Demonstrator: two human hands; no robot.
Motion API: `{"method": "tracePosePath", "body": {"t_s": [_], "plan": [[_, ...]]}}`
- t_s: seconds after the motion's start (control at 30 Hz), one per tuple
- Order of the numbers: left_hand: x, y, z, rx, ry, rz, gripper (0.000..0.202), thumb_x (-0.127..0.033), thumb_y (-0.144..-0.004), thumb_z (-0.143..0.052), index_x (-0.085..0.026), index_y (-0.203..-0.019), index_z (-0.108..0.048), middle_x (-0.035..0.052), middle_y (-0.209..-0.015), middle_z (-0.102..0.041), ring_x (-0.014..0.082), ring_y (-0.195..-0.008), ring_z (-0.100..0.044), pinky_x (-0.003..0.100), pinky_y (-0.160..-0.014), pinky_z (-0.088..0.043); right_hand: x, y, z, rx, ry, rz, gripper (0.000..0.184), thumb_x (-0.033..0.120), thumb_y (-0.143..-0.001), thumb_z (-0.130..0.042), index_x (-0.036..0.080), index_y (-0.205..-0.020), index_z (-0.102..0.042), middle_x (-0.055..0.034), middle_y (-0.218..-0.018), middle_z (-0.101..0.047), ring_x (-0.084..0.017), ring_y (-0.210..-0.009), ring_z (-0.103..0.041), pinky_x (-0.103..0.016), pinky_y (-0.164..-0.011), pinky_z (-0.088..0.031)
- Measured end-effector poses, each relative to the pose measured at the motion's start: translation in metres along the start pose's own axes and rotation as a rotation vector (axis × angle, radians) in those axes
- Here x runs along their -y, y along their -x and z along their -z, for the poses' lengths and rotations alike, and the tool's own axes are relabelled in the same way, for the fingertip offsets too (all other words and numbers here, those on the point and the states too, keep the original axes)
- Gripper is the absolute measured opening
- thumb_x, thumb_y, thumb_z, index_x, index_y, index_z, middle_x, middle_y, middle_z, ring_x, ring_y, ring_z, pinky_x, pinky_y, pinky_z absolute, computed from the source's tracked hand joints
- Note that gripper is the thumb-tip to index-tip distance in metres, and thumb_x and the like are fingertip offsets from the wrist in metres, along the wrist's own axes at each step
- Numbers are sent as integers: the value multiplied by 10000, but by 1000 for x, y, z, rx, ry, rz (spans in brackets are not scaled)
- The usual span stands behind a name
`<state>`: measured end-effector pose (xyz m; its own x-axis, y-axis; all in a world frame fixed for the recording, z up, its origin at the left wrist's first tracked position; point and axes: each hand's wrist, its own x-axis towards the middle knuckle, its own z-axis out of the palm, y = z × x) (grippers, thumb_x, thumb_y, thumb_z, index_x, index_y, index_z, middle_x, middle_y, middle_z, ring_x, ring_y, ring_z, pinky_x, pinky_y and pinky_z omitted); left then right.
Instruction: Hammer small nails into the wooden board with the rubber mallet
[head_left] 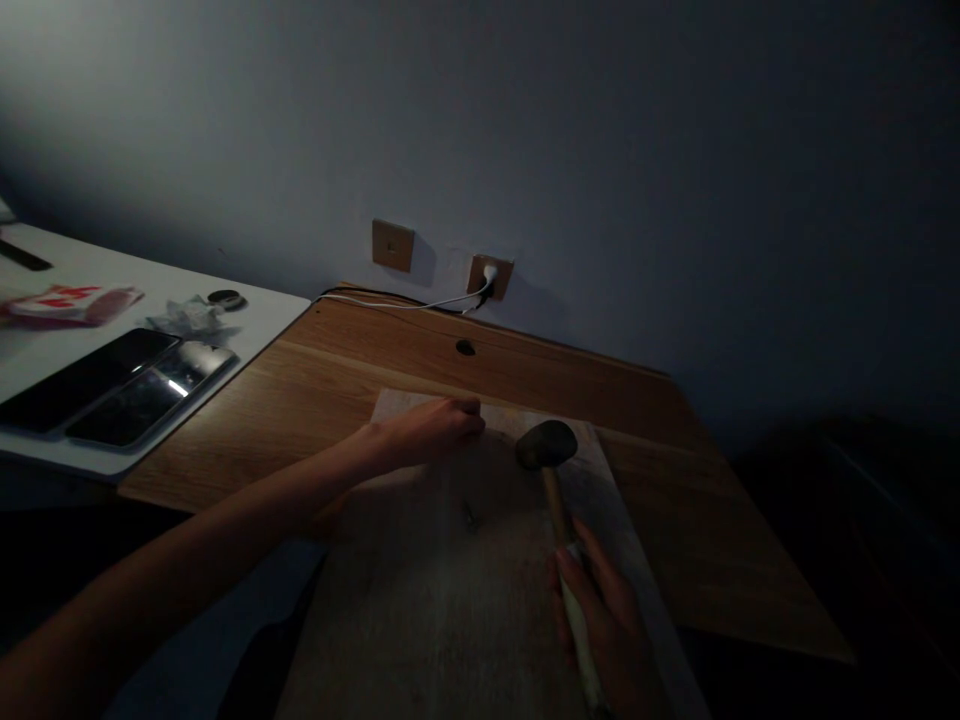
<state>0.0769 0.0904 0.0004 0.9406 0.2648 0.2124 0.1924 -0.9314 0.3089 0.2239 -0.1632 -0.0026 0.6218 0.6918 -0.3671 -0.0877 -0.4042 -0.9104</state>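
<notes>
My right hand (596, 610) is wrapped around the pale handle of a mallet (547, 445) with a dark rounded head. The mallet head is over the right side of a pale wooden board (420, 620). My left hand (446, 428) rests at the board's far part with its fingers curled closed, left of the mallet head. Whatever its fingers may hold is hidden. A small dark metal piece (470, 515), perhaps a nail or screw, is on the board between my hands; the dim light blurs its shape.
The board lies on a brown wooden desk (300, 390) against the wall. Cables run to a wall socket (491, 277). On the white table (270, 310) at left are two phone-like dark slabs (154, 390), crumpled clear plastic (191, 317), a tape roll (226, 299) and a red-and-white packet (75, 303).
</notes>
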Motion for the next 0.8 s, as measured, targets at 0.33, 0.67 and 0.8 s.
{"method": "tracePosePath", "body": {"t_s": [0.33, 0.67, 0.8], "plan": [[-2, -7, 3, -42, 137, 17, 226, -23, -902, -551, -170, -1042, -649, 48, -994, -710, 145, -868, -679, 231, -745, -489, -10, -9, 5, 62, -3, -7, 891, 710, -784, -679, 221, -1498, -469, 36, -690, -575, -87, -412, -435, -180, -326, -334], [1, -12, 4, -36, 64, -14, 244, 5, -858, -565, -161, -999, -676, 53, -948, -720, 152, -835, -688, 231, -730, -495, -14, -11, 7, 31, -19, -19, 864, 691, -785, -685, 221, -1482, -485, 32, -718, -593, -92, -418, -456, -195, -340, -355], [0, -16, -1, -70, 149, -26, 206, -13, -865, -584, -151, -979, -686, 63, -941, -726, 154, -841, -689, 233, -738, -499, -13, -11, 8, 79, -30, -32, 908, 693, -765, -702, 219, -1500, -458, 46, -692, -579, -93, -397, -443, -203, -331, -355]]}}
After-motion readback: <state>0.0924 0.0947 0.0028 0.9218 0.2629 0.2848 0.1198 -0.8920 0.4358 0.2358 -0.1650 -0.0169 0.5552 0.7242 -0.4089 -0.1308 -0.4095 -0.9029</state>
